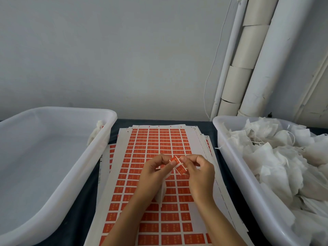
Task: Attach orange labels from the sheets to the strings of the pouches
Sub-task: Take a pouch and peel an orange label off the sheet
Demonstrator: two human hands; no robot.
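Label [178, 164], an orange one, sits right between the two hands in the head view, lifted above the sheet [152, 174] of orange labels that lies under both wrists. Left hand [156, 172] pinches its upper-left end with thumb and forefinger; right hand [197, 172] pinches the right side, fingers curled in. Its long axis runs slantwise, from upper left by the left fingertips down to lower right under the right thumb, and it looks part-folded. A white pouch [161, 192] hangs below the left hand, which is nearer it; the string itself is too thin to make out. Folding the label shut probably depends on that string lying along the crease. Beyond the right hand stands a tub [230, 157] of white pouches; beyond the left, another tub [99, 150].
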